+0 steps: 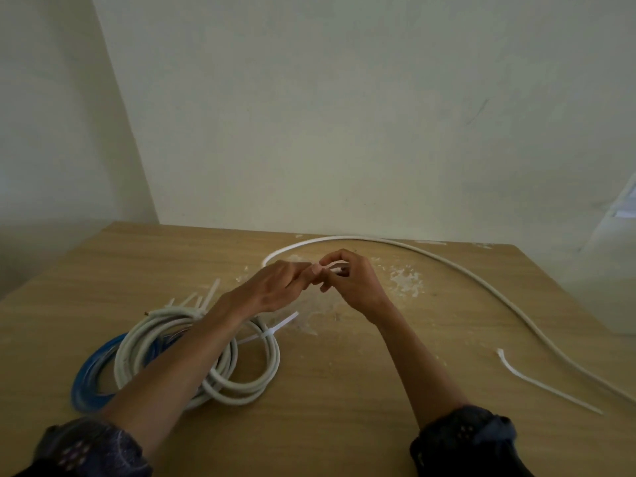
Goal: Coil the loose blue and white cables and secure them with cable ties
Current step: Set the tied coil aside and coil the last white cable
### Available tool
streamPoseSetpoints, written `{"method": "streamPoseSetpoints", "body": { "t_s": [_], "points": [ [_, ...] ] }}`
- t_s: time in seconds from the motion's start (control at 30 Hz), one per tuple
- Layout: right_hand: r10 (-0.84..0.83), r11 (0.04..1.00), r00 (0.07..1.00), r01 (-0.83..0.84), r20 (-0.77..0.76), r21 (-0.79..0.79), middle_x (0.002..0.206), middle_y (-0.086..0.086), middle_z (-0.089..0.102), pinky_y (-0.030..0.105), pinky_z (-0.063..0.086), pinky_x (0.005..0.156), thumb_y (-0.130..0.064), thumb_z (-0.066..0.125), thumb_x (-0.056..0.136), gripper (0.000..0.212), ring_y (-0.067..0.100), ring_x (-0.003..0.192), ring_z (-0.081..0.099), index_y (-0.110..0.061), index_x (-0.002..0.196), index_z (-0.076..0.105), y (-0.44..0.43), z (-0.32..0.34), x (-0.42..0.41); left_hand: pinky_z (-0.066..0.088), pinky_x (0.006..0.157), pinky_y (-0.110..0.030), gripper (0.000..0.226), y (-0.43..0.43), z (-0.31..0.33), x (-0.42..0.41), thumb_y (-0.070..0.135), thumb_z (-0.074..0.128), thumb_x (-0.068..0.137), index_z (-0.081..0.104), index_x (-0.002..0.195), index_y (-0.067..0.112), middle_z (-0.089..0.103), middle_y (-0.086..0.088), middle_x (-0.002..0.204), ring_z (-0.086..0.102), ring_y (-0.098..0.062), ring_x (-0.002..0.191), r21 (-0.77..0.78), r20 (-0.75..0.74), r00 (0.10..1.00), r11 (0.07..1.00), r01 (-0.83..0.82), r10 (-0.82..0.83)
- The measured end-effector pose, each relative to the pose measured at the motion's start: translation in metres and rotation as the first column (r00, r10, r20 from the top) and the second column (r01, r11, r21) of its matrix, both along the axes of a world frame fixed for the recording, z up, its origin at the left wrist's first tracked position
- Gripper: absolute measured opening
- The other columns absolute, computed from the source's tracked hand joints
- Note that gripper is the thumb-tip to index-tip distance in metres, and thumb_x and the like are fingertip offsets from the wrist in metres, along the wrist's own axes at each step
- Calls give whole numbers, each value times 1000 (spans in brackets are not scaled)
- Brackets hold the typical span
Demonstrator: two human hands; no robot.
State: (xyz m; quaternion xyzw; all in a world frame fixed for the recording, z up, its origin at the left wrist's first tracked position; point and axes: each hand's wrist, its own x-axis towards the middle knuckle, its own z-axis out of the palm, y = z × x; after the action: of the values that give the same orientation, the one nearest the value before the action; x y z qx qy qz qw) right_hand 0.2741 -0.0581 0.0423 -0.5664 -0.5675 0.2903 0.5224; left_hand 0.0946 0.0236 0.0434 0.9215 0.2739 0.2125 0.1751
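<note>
Head view: I watch both hands meet above the tabletop (344, 425), toward its far edge.
Left hand (275, 287): fingertips pinch a white piece (335, 270); tie or cable end, I cannot tell.
Right hand (354, 280): fingers curl round the same piece, probably to work it.
Loose white cable (481, 280): uncoiled, it arcs along the far edge and runs off near the right front corner.
White coil (247, 383): sits toward the left edge, bound by a cable tie (272, 330) and overlapping the blue coil (89, 383).
Spare ties (206, 297): fanned just beyond the coils, within reach; a lone tie (537, 380) lies by the right edge.
Surface: pale wood grain, flecked with white scraps (406, 280).
Room: bare pale walls (344, 115).
</note>
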Motion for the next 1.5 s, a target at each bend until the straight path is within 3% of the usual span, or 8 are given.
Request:
{"method": "streamPoseSetpoints", "body": {
  "t_s": [0.17, 0.3, 0.63, 0.8, 0.9, 1.0, 1.17, 1.5],
  "points": [
    [116, 981, 990, -128, -82, -149, 108, 9, 74, 33, 56, 83, -47, 69, 84, 43, 21, 98, 73, -17, 114, 67, -9, -21, 29, 33, 58, -24, 52, -11, -2, 20, 64, 26, 102, 57, 81, 27, 54, 8, 69, 51, -4, 60, 41, -108, 994, 999, -1, 5],
    [48, 987, 976, -79, -213, -138, 93, 11, 75, 31, 55, 76, -49, 65, 86, 51, 20, 85, 73, -1, 104, 69, -17, -35, 36, 34, 57, -29, 53, -12, -18, 36, 59, 33, 103, 56, 79, 18, 51, 5, 63, 50, -11, 56, 39, -161, 987, 999, 13, -6],
    [59, 974, 913, -141, -404, -176, 85, 8, 72, 27, 50, 69, -48, 58, 92, 41, 16, 76, 67, -10, 87, 72, -18, -41, 41, 30, 51, -24, 54, -9, -34, 51, 53, 51, 100, 49, 54, 25, 40, 10, 46, 36, -5, 41, -9, 66, 996, 998, -61, 61],
    [-26, 977, 983, -14, -184, -211, 85, 11, 76, 32, 55, 69, -52, 51, 99, 55, 20, 75, 72, -2, 92, 73, -19, -34, 44, 55, 67, -35, 34, -9, -33, 57, 55, 46, 101, 65, 88, 29, 72, 5, 84, 67, -13, 72, -52, -3, 1000, 999, -12, 12],
    [-255, 952, 959, 226, -126, -205, 95, 12, 76, 39, 57, 81, -56, 45, 102, 59, 23, 87, 72, -5, 96, 73, -17, -38, 65, 47, 60, -40, 27, -17, -36, 70, 34, 49, 105, 61, 89, 16, 66, -1, 78, 62, -24, 68, -18, 3, 1000, 1000, 11, -11],
    [-559, 798, 772, 600, 301, -58, 123, 12, 67, 35, 44, 97, -40, 60, 100, 36, 29, 119, 60, -9, 118, 66, -15, -42, 124, 32, 53, -34, 34, -22, -39, 74, 38, 46, 105, 56, 82, 16, 59, 0, 70, 57, -24, 63, 9, -2, 1000, 1000, -12, 12],
    [-440, 554, 506, 803, 742, -220, 165, 20, 18, 58, 11, 123, -45, 54, 100, 71, 38, 154, 13, -15, 157, 26, -32, -58, 208, 29, 51, -30, 54, -24, -39, 72, 70, 37, 97, 44, 62, 29, 45, 8, 55, 44, -8, 51, -30, 72, 996, 998, -53, 55],
    [-383, 407, 346, 896, 857, -180, 128, 15, 56, 51, 32, 105, -11, 49, 99, 26, 34, 123, 47, -11, 122, 61, -42, -45, 232, 30, 54, -31, 48, -26, -39, 71, 53, 45, 103, 43, 62, 28, 38, 10, 53, 35, -7, 48, -146, 234, 970, 989, -29, 63]
  ]
}}
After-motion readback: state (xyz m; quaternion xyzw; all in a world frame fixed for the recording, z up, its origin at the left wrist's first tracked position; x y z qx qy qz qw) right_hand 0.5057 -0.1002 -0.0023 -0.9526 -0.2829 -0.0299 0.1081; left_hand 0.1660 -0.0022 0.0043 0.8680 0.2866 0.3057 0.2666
